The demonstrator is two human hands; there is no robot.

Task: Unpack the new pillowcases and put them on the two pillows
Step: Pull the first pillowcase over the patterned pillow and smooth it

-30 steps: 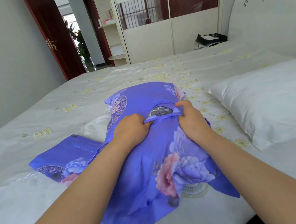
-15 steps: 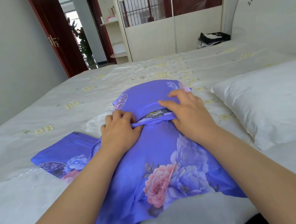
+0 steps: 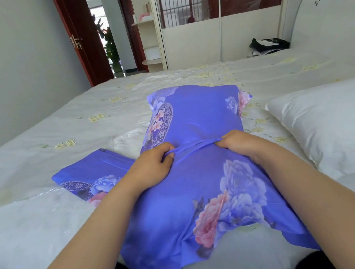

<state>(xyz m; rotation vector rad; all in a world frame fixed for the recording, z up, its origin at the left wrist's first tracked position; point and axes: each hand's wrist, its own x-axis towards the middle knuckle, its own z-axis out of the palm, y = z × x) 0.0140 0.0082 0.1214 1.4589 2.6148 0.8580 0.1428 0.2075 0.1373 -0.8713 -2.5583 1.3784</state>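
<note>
A purple floral pillowcase covers a pillow lying lengthwise on the bed in front of me. My left hand and my right hand each grip the bunched hem of the case's opening, stretched as a band across the pillow's middle. The loose purple cloth below the band drapes toward me. A second purple pillowcase lies folded flat on the bed to the left. A bare white pillow rests at the right, near the headboard.
The bed has a white cover with yellow flowers. A clear plastic wrapper lies beside the covered pillow. A black bag sits at the far right. A wardrobe and an open doorway stand beyond.
The hem band has been pulled toward me, so more of the covered pillow shows beyond it. My right hand went from lying flat on the cloth to gripping the hem.
</note>
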